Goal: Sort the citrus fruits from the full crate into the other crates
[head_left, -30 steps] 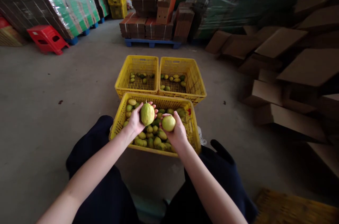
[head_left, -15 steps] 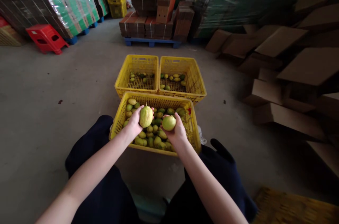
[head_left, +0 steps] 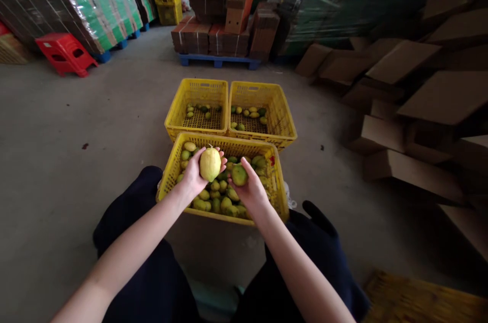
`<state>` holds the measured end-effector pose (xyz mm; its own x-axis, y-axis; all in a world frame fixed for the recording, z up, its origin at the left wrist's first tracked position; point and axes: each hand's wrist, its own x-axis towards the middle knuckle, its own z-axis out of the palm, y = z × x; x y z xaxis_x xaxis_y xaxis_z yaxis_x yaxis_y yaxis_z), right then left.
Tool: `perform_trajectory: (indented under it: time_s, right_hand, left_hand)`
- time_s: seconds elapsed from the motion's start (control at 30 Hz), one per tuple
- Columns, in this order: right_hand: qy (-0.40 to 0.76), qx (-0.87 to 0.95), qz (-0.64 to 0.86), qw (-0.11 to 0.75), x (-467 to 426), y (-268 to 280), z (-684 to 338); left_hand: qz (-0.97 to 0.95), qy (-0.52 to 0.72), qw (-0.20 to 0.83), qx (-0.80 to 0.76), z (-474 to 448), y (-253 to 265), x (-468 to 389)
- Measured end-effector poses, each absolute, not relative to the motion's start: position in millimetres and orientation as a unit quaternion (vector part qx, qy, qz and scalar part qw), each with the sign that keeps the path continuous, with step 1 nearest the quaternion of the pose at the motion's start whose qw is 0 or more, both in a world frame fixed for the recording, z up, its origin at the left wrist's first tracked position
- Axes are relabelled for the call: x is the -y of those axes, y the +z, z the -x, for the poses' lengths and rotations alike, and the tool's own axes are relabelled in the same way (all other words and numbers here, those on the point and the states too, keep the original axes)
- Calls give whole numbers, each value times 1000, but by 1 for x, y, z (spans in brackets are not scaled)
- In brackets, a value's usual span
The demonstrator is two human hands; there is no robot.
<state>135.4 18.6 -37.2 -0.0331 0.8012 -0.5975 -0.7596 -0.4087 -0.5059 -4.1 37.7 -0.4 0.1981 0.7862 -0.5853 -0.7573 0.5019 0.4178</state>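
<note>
Over the near yellow crate (head_left: 224,217), my left hand (head_left: 193,176) is closed round a large pale-yellow lemon (head_left: 210,164), its stem end up. My right hand (head_left: 252,188) grips a smaller, greener lemon (head_left: 239,174) a little to the right, and the two fruits are apart. Beneath both hands lie several green and yellow lemons (head_left: 226,204) in the near crate. Behind it, side by side, stand a left yellow crate (head_left: 171,115) and a right yellow crate (head_left: 285,114), each with a few lemons on its slotted bottom.
Opened cardboard boxes (head_left: 415,170) lie heaped on the right. Bundled flat cartons (head_left: 213,2) sit on a blue pallet (head_left: 218,62) ahead. A red stool (head_left: 66,54) stands at the left by wrapped stacks (head_left: 102,2). A yellow crate edge (head_left: 419,297) shows bottom right.
Both lemons have been turned in my hands. The left one now shows a yellower side, the right one a darker green side. The crates stay where they were.
</note>
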Motion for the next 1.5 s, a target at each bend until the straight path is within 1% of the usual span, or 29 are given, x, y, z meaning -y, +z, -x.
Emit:
perform_trajectory:
  time_s: [0.2,0.33,0.5,0.6,0.7,0.8,0.93,1.23,1.5]
  right_hand:
    - [725,72,403,554,-15,-32,-136]
    - [724,154,375,558,-10,-23,-137]
    - [658,243,396,593,-1,-17,-134]
    - [603,289,414,618,3,-16,-133]
    - [572,315,423,629,5,-16,-134]
    - [569,323,425,625,6,-17,-135]
    - [577,335,420,616,6,-18,-135]
    - [596,317,412,612,5,-16,-133]
    - [592,311,424,611,4,-18,-132]
  left_hand:
    - [-83,463,801,-371,7,-7,-37]
    - [-214,448,792,-355,7,-12,-38]
    - [-397,464,724,-321,7,-12,-33]
    - [-460,475,681,-313,9,-10,-26]
    - [-495,457,668,-316,13,-7,-21]
    - [-519,437,664,-315,15,-6,-19]
    - [-519,443,664,-306,16,-8,-17]
    - [-465,466,707,-259,13,-16,-19]
    - [-450,469,718,-251,11,-14,-19]
